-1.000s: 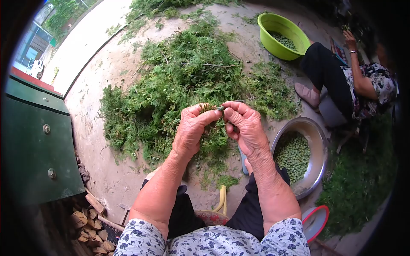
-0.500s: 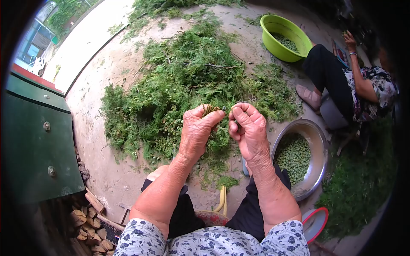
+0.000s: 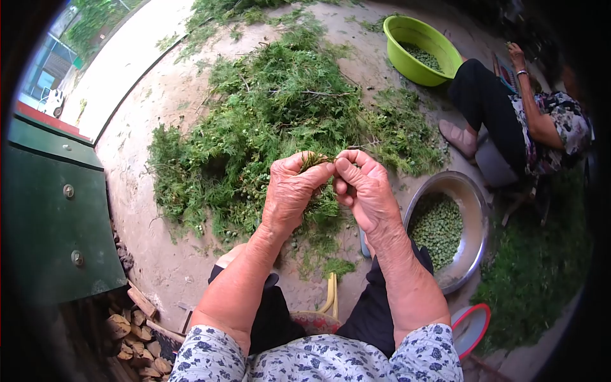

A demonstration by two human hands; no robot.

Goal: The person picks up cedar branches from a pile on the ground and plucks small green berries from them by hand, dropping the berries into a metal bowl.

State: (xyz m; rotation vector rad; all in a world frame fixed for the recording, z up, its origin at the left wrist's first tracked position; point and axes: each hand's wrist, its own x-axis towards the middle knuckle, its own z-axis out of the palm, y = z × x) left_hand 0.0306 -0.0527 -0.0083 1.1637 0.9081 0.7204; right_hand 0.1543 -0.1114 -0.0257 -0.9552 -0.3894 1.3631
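My left hand [image 3: 287, 190] is closed on an evergreen sprig [image 3: 312, 161], its thumb and forefinger pinched near the sprig's tip. Right beside it, the thumb and forefinger of my right hand [image 3: 365, 190] are pinched together at that tip. Whatever lies between those right fingers is too small and covered to make out. Under both hands spreads a heap of cut evergreen branches [image 3: 261, 121] dotted with small pale green cones. To the right of my right forearm stands a metal basin [image 3: 474, 251] holding many small green cones [image 3: 438, 237].
Another person [image 3: 541, 121] sits at the right, one hand raised. A lime green basin [image 3: 398, 57] with cones stands by that person's knees. Stripped greenery [image 3: 522, 280] covers the ground at lower right, near a red-rimmed container [image 3: 485, 318]. Split firewood [image 3: 137, 344] and a green metal panel [image 3: 57, 216] flank the left.
My right hand has shifted slightly left, and its fingertips now meet the left fingertips at the sprig, where a small gap and a bluish cone showed before.
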